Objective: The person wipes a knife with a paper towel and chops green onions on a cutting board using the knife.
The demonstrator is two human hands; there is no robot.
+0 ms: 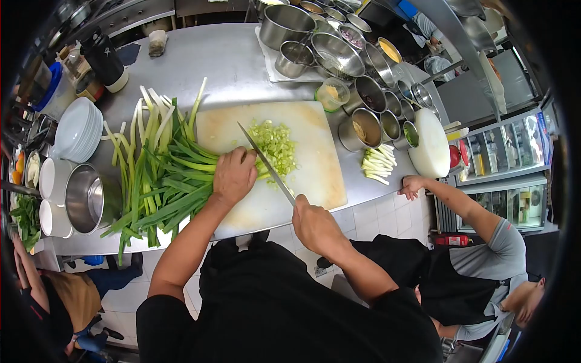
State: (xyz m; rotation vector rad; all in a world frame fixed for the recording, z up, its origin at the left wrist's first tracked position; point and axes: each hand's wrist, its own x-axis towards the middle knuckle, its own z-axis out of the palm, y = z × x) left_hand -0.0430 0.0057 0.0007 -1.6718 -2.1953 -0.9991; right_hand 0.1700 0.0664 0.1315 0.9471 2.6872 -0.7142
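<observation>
My right hand (313,224) is closed round the handle of a long knife (269,164), whose blade points up and left across the white cutting board (321,139). My left hand (235,174) presses with bent fingers on a bunch of green onions (181,158), just left of the blade. Chopped green pieces (273,144) lie on the board beyond and to the right of the knife. The long green leaves and pale stalks spread over the left side of the board and onto the steel table.
Metal pots (287,27) and bowls crowd the back right. Cut pale stalks (379,163) lie right of the board. White plates (78,130) and a steel pot (91,196) stand at left. A co-worker's hand (413,186) rests by the table's right edge; another person is at lower left.
</observation>
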